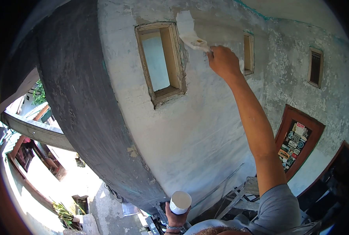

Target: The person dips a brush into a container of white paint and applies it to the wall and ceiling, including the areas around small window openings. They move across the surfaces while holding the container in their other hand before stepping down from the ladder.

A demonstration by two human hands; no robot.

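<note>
My right hand (222, 60) is raised high and grips a paintbrush (194, 40), whose white-loaded bristles press on the wall (205, 125) just right of a wooden window frame (160, 62). A fresh white painted patch (185, 22) runs upward from the brush. Low at the frame's bottom edge, my left hand (174, 218) holds a small white cup of paint (180, 202) upright, close to the wall's foot. A bracelet shows on that wrist.
The weathered grey-white wall has two small openings (249, 54) (316, 67) and a brown door covered in stickers (296, 143). A dark wall (84, 105) adjoins at the left. Ladder or scaffold rails (237, 197) stand below. An alley and plants lie far beneath.
</note>
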